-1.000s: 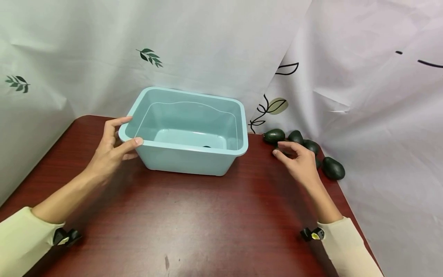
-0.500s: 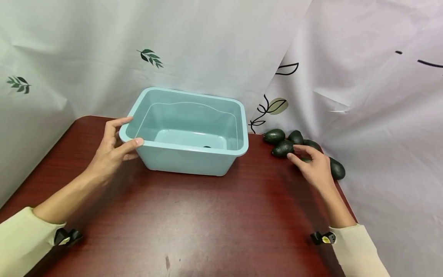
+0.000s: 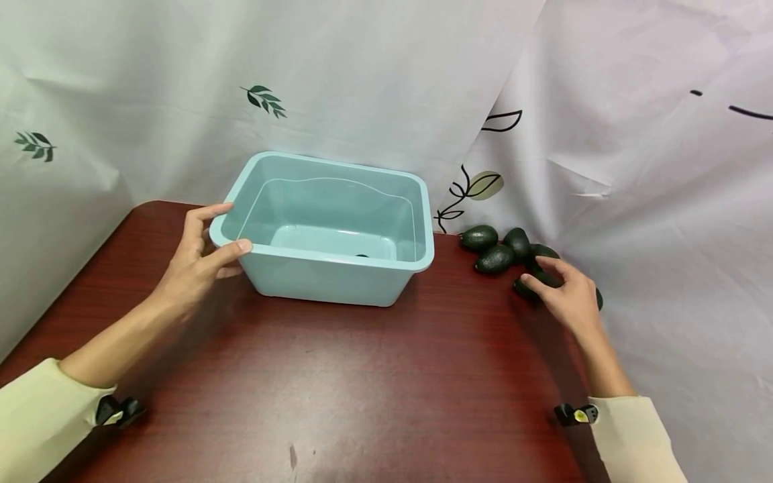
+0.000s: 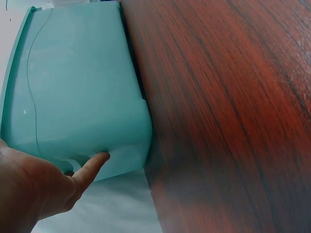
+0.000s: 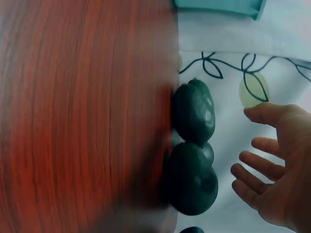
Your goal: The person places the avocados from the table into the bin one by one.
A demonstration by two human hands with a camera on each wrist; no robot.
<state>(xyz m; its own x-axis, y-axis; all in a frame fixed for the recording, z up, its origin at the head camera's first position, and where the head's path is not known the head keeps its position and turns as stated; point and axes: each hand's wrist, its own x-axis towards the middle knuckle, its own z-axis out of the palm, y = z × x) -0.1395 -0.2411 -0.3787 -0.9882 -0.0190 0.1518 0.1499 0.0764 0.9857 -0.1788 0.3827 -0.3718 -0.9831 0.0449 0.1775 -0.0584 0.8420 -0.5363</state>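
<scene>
A light blue plastic bin (image 3: 326,280) stands near the back of the table. My left hand (image 3: 192,265) holds its front left corner, thumb on the front rim and a finger on the left rim. In the left wrist view, a finger of that hand (image 4: 36,187) lies against the bin's wall (image 4: 82,87). Several dark green avocados (image 3: 494,259) lie in a cluster at the right. Over the nearer ones hovers my right hand (image 3: 570,295), fingers spread and holding nothing. The right wrist view shows it apart from the avocados (image 5: 190,179). It partly hides the rightmost avocado in the head view.
The dark red wooden table (image 3: 362,376) carries everything. A white curtain (image 3: 338,80) with leaf prints rises right behind the bin and along the table's right side, close to the avocados. A small dark spot (image 3: 362,255) shows inside the bin, mostly hidden by its front wall.
My right hand has moved right and slightly nearer, from above the left avocados to the right ones, uncovering several. The left hand and bin have stayed in place.
</scene>
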